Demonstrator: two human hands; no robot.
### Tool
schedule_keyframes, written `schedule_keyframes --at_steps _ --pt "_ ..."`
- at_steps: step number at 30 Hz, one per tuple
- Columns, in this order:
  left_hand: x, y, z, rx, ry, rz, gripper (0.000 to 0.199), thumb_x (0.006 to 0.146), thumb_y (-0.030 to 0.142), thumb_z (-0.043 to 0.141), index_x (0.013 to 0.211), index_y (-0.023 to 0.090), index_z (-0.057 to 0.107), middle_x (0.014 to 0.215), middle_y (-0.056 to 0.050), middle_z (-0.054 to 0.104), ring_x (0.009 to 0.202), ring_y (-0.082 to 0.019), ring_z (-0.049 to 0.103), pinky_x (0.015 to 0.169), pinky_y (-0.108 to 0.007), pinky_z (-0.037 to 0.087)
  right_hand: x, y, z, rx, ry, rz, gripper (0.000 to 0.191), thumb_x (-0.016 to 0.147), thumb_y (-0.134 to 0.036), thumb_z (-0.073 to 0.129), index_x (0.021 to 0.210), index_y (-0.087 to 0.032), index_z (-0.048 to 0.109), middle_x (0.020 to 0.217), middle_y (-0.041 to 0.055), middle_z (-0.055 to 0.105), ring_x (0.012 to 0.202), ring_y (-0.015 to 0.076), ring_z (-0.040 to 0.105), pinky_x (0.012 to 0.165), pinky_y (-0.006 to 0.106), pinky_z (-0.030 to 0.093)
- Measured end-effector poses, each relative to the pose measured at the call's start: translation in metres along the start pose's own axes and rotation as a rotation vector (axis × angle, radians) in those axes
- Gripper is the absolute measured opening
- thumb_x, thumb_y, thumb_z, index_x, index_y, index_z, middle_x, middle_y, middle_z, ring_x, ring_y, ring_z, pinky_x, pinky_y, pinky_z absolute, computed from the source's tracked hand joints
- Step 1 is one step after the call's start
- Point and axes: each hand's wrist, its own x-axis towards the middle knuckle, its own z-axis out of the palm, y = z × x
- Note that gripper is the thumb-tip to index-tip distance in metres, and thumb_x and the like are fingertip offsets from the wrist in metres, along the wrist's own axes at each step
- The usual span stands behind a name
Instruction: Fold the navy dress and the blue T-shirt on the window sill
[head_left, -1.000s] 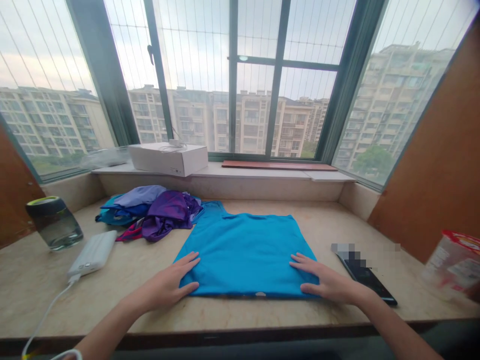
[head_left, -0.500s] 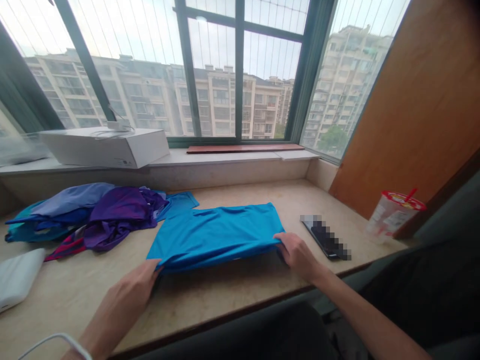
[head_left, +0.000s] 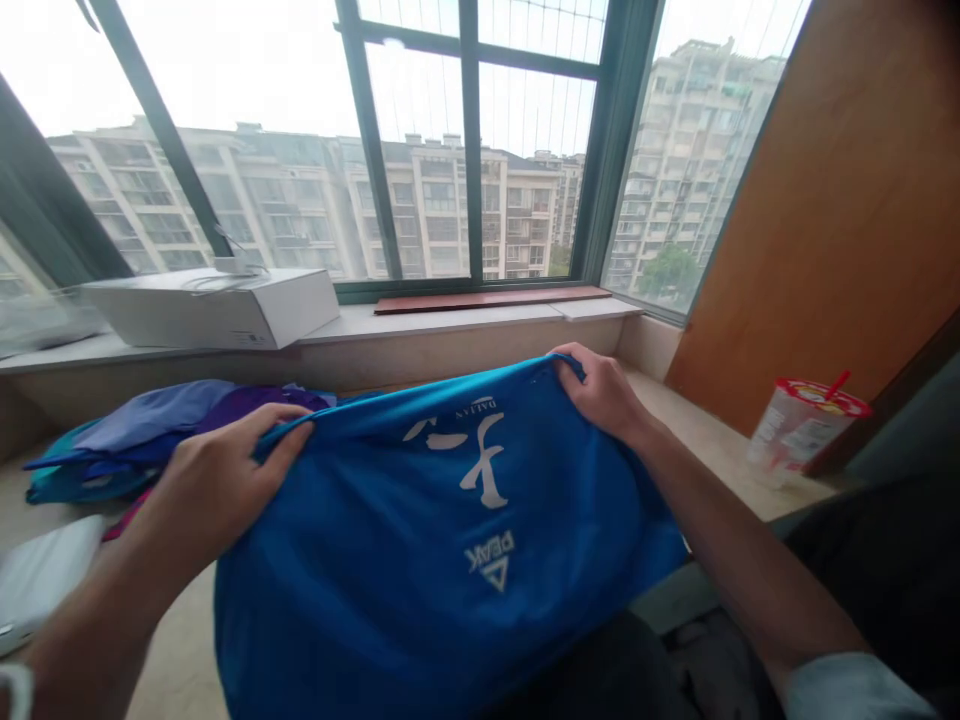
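A blue shirt [head_left: 390,530] with white lettering hangs stretched between my two hands, its print upside down to me. My left hand [head_left: 240,455] pinches its upper left corner between thumb and fingers. At the upper right corner, my right hand [head_left: 596,390] grips the cloth in the same way. The lower part of the shirt drops over the table's front edge toward my lap and goes out of view at the bottom. Its raised cloth hides the middle of the table.
Piled clothes [head_left: 157,425] in blue and purple lie at the left, behind a white object [head_left: 49,575]. On the sill stands a white box [head_left: 217,305]. A plastic cup [head_left: 799,430] with a red lid and straw stands right, beside a wooden panel [head_left: 787,220].
Both hands have risen, lifting the folded blue shirt off the table. It has opened out and hangs down, showing its white print. The phone at the right is now hidden.
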Motion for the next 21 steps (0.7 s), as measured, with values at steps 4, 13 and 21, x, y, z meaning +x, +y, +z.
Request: schedule_keyframes --at_steps 4,13,21 --pt "0.022 0.011 0.038 0.124 -0.053 -0.012 0.049 0.101 0.048 0.041 0.129 0.012 0.059 0.124 -0.015 0.067 0.117 -0.031 0.064 0.102 -0.044 0.048 0.030 0.027 0.048 -0.189 -0.254 0.019 0.036 0.099 -0.029 0.050 0.129 -0.015 0.063 0.127 0.0154 0.067 0.118 0.0283 0.062 0.103 0.041 0.046" --pt "-0.032 -0.019 0.133 0.022 -0.485 0.237 0.057 0.098 0.054 0.040 0.141 0.020 0.057 0.148 -0.015 0.054 0.142 -0.035 0.044 0.117 -0.053 0.036 -0.079 -0.001 0.118 -0.132 -0.711 -0.012 0.049 0.097 -0.056 0.050 0.139 -0.031 0.059 0.142 0.0067 0.062 0.127 0.0326 0.059 0.105 0.045 0.047" --pt "-0.089 0.020 0.112 0.063 -0.457 0.153 0.053 0.098 0.047 0.047 0.142 0.018 0.058 0.147 -0.018 0.054 0.135 -0.040 0.051 0.109 -0.058 0.042 -0.059 0.025 0.120 -0.380 -0.905 -0.028 0.047 0.104 -0.033 0.042 0.150 -0.025 0.048 0.160 0.0144 0.037 0.150 0.0348 0.028 0.119 0.067 0.013"
